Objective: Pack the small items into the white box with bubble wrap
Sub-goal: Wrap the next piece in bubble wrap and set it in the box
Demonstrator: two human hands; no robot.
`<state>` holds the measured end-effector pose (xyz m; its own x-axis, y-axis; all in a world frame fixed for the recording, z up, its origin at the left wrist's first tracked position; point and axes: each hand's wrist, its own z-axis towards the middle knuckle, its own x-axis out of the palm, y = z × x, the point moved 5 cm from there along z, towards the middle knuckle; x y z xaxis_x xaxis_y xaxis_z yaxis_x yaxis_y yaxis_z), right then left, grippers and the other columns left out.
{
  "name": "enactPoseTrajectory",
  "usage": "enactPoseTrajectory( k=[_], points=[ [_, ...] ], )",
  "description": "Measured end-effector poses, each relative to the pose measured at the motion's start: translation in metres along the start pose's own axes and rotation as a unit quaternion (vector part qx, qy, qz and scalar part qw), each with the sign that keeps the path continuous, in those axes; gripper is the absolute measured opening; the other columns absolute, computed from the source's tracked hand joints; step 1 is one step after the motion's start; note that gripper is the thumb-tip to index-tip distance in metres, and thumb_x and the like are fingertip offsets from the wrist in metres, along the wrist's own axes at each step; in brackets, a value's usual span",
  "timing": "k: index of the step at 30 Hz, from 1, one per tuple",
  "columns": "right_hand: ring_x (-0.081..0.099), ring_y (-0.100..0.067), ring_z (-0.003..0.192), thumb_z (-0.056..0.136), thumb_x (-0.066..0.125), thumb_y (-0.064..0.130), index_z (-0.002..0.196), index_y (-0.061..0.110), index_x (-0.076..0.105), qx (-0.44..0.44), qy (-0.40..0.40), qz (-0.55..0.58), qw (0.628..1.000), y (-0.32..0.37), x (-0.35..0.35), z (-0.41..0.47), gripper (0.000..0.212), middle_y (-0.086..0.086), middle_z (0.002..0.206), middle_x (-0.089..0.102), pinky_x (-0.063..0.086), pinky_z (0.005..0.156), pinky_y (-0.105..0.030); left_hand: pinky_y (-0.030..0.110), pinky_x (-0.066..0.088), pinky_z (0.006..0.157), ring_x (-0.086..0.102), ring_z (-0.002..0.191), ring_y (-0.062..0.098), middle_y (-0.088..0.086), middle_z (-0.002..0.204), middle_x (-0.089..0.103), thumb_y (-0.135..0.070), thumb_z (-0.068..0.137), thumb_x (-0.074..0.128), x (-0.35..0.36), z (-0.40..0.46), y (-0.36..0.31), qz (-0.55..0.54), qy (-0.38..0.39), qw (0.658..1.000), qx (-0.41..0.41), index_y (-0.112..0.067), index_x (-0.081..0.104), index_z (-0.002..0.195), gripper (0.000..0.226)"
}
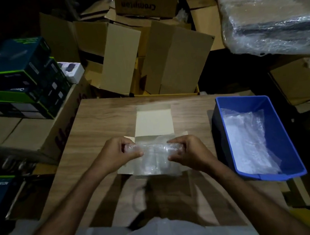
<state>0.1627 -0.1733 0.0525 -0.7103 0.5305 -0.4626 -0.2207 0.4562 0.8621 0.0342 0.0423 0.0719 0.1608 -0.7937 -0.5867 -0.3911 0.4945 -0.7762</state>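
Left hand [116,154] and right hand [187,150], fingers clamped on opposite ends of a bubble wrap bundle [154,152], held above the open white box [153,121] at the centre of the wooden surface [97,119]; blue bin [285,130] holding more wrap at 3 o'clock

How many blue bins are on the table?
1. The blue bin sits at the table's right edge, with clear bubble wrap inside. Others may lie beyond the view.

Single head view: looks forward-down (steeply) at near wooden table [97,123], cartons beyond.
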Motion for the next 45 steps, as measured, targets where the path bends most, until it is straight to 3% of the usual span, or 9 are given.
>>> enactPoseTrajectory(
  k=[3, 7, 12, 17, 23, 33, 36, 42, 45],
  points=[
    [0.059, -0.018, 0.050, 0.086, 0.076, 0.021, 0.066, 0.015, 0.071, -0.053, 0.006, 0.018, 0.998, 0.010, -0.005, 0.001, 0.021, 0.001, 0.056, 0.063, 0.051, 0.050, -0.040, 0.037, 0.061, 0.069, 0.066, 0.093, 0.015, -0.005, 0.105, 0.064, -0.044, 0.077, 0.083, -0.003, -0.004, -0.006, 0.005, -0.001, 0.999, 0.034, -0.025, 0.074, 0.086, 0.023],
    [0.072, -0.030, 0.085, 0.086, 0.074, 0.036, 0.094, 0.005, 0.072, 0.003, 0.010, 0.159, 0.987, 0.003, -0.009, 0.001, 0.033, -0.015, 0.095, 0.074, 0.059, 0.072, -0.053, 0.022, 0.057, 0.068, 0.074, 0.090, 0.013, 0.000, 0.103, 0.077, -0.017, 0.095, 0.065, 0.005, -0.011, -0.015, -0.183, 0.081, 0.980, 0.014, -0.011, 0.067, 0.110, 0.015],
    [0.068, -0.023, 0.085, 0.096, 0.067, 0.014, 0.105, 0.000, 0.057, 0.020, -0.029, 0.261, 0.965, -0.007, 0.000, -0.006, 0.019, -0.020, 0.102, 0.069, 0.057, 0.067, -0.036, 0.030, 0.055, 0.063, 0.068, 0.081, 0.025, 0.011, 0.103, 0.076, -0.011, 0.100, 0.058, 0.012, -0.012, 0.000, -0.244, 0.046, 0.969, -0.009, -0.005, 0.056, 0.118, 0.020],
    [0.066, -0.017, 0.075, 0.091, 0.056, -0.011, 0.098, 0.005, 0.070, 0.064, 0.000, 0.288, 0.955, -0.012, 0.010, -0.007, 0.022, -0.008, 0.092, 0.071, 0.053, 0.056, -0.024, 0.022, 0.053, 0.062, 0.059, 0.084, 0.026, 0.000, 0.092, 0.072, 0.001, 0.099, 0.050, 0.021, -0.014, 0.012, -0.282, 0.018, 0.957, -0.064, -0.011, 0.074, 0.088, 0.029],
    [0.069, -0.028, 0.107, 0.090, 0.066, 0.009, 0.121, -0.009, 0.066, 0.106, 0.078, 0.389, 0.912, -0.014, 0.010, -0.010, 0.036, -0.021, 0.121, 0.070, 0.057, 0.092, -0.035, 0.058, 0.049, 0.098, 0.058, 0.117, 0.048, 0.012, 0.121, 0.072, -0.030, 0.096, 0.054, 0.020, -0.014, 0.019, -0.351, 0.016, 0.932, -0.085, 0.002, 0.073, 0.109, 0.039],
    [0.073, -0.020, 0.083, 0.085, 0.077, 0.005, 0.123, 0.011, 0.066, 0.071, -0.006, 0.310, 0.948, -0.014, 0.003, 0.003, 0.039, -0.014, 0.103, 0.075, 0.061, 0.069, -0.028, 0.044, 0.058, 0.085, 0.070, 0.106, 0.032, 0.015, 0.118, 0.071, -0.008, 0.089, 0.073, 0.021, -0.011, 0.016, -0.316, 0.004, 0.948, -0.039, -0.021, 0.058, 0.135, 0.051],
    [0.074, -0.023, 0.090, 0.084, 0.080, 0.011, 0.122, 0.014, 0.067, 0.084, -0.015, 0.318, 0.944, -0.017, 0.003, 0.005, 0.041, -0.016, 0.111, 0.074, 0.062, 0.076, -0.033, 0.050, 0.058, 0.089, 0.070, 0.107, 0.030, 0.012, 0.120, 0.071, -0.015, 0.086, 0.076, 0.023, -0.011, 0.015, -0.280, 0.030, 0.958, -0.056, -0.021, 0.059, 0.134, 0.051],
    [0.072, -0.026, 0.110, 0.083, 0.082, 0.009, 0.128, 0.009, 0.063, 0.092, 0.074, 0.342, 0.932, -0.011, -0.001, 0.004, 0.049, -0.011, 0.120, 0.073, 0.061, 0.084, -0.036, 0.020, 0.055, 0.085, 0.066, 0.097, -0.009, -0.017, 0.108, 0.070, -0.035, 0.073, 0.090, 0.028, 0.002, -0.009, -0.056, 0.104, 0.993, -0.017, -0.035, 0.067, 0.109, 0.043],
    [0.072, -0.025, 0.109, 0.085, 0.080, 0.013, 0.125, 0.008, 0.067, 0.097, 0.087, 0.301, 0.945, -0.007, -0.003, 0.008, 0.043, -0.009, 0.118, 0.075, 0.059, 0.087, -0.035, 0.021, 0.047, 0.094, 0.055, 0.111, -0.007, -0.024, 0.121, 0.060, -0.058, 0.071, 0.084, 0.037, 0.013, -0.015, 0.032, 0.118, 0.993, -0.002, -0.033, 0.064, 0.124, 0.062]
  ],
)
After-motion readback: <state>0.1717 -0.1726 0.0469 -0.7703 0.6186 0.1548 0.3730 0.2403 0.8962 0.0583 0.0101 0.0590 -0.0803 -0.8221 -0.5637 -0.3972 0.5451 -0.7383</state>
